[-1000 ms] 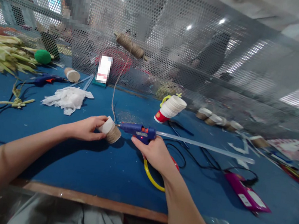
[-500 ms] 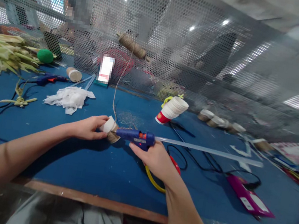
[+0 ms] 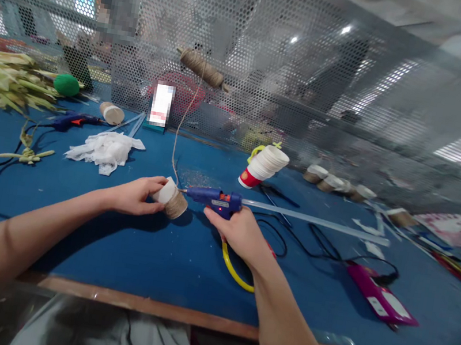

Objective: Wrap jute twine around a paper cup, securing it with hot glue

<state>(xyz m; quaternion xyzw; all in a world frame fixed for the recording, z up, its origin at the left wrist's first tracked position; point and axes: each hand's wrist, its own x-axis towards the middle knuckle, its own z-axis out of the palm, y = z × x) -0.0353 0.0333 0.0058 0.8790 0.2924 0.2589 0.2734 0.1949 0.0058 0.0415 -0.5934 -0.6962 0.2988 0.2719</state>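
Note:
Between the fingers and thumb of my left hand (image 3: 141,196) is a small white paper cup (image 3: 167,191), tilted, its lower right part wrapped in brown twine. A strand of that twine (image 3: 176,140) runs up from the cup to a spool (image 3: 202,68) by the mesh screen. My right hand (image 3: 241,232) is wrapped round the handle of a blue glue gun (image 3: 215,199). Its nozzle points left at the cup's upper edge; whether it touches I cannot tell. A long clear glue stick (image 3: 314,221) sticks out from the gun's back.
A stack of paper cups (image 3: 264,167) stands ahead, with twine-wrapped cups (image 3: 329,182) to its right. White cloth (image 3: 105,151) and a second glue gun (image 3: 74,121) lie left. Black cables and a purple packet (image 3: 381,295) lie right. Behind rises a perforated metal screen (image 3: 251,41).
The glue gun has moved slightly up and right relative to the cup, so more of the twine-wrapped part shows. My left hand still holds the cup in nearly the same place.

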